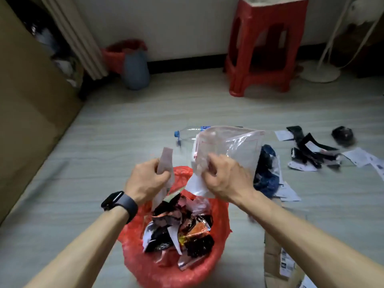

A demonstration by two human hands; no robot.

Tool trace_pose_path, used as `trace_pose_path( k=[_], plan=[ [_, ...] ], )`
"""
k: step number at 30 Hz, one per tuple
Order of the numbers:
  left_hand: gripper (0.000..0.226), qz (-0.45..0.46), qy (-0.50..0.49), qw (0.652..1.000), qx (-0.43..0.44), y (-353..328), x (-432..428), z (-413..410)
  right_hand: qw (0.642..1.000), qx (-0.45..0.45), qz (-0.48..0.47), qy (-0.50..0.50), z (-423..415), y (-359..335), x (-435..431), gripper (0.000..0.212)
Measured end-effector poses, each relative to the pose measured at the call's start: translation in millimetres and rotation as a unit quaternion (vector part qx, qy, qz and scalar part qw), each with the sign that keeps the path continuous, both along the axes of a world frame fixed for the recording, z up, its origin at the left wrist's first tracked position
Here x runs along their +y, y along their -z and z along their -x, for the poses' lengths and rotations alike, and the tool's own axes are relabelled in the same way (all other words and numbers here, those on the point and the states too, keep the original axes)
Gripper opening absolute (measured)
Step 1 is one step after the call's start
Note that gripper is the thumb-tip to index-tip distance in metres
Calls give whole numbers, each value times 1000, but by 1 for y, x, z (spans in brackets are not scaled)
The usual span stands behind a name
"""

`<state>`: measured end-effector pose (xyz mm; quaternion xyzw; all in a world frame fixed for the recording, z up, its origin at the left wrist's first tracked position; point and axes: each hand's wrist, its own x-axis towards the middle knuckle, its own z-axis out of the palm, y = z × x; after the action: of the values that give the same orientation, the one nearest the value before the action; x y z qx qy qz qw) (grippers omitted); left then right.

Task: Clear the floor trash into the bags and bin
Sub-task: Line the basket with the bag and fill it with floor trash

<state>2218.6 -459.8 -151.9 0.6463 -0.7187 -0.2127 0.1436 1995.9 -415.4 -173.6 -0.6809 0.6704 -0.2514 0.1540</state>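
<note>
A red plastic bag [145,269] stands open on the floor below me, filled with torn wrappers and paper scraps. My left hand [145,179], with a dark watch on its wrist, is shut on a pale strip of paper [165,161] over the bag's far rim. My right hand [224,177] grips a clear zip bag [234,144] with a red seal line, held up just above the red bag. Behind the zip bag an empty clear bottle with a blue cap [177,134] lies on the floor. Black and white scraps [311,152] lie scattered to the right.
A dark blue crumpled bag [268,175] and white papers lie right of my hand. Flattened cardboard [276,260] lies at lower right. A red stool [268,44] stands by the wall, with a red bin [118,55], a blue-grey vase [136,71] and a fan base [320,70] nearby. Brown board [31,96] lines the left.
</note>
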Motion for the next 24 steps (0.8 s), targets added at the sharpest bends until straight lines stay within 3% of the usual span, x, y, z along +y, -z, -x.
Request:
trace_pose_path(
  k=[1,3,5,7,8,10,12,14,15,17,20,24],
  plan=[
    [15,-63,24,997,-22,3,9,-11,998,46,-34,-30,-11,5,4,20],
    [39,-158,70,984,-36,3,24,-30,985,128,-86,-78,-35,11,8,18],
    [60,-226,57,969,86,-1,29,-41,974,172,-114,-99,-56,17,8,18],
    [76,-276,51,927,247,-1,25,-44,969,183,-126,-104,-67,25,7,20],
    [78,-282,63,920,266,-1,22,-44,970,180,-126,-108,-72,30,7,19],
    [62,-247,82,943,206,4,14,-42,969,174,-131,-116,-73,36,7,20],
    [43,-150,72,985,52,11,6,-40,965,177,-143,-129,-71,39,10,30],
    [29,-84,55,994,-51,18,0,-38,966,169,-145,-128,-67,39,14,39],
    [25,-79,46,994,-53,22,0,-38,972,155,-132,-120,-65,36,16,41],
    [27,-93,6,996,11,25,-1,-43,989,97,-78,-84,-57,30,20,43],
    [20,-79,-85,974,193,18,2,-50,1000,16,3,10,-39,22,30,43],
    [22,-54,-171,915,361,-1,0,-54,972,-145,-28,184,-23,13,28,35]
  ],
)
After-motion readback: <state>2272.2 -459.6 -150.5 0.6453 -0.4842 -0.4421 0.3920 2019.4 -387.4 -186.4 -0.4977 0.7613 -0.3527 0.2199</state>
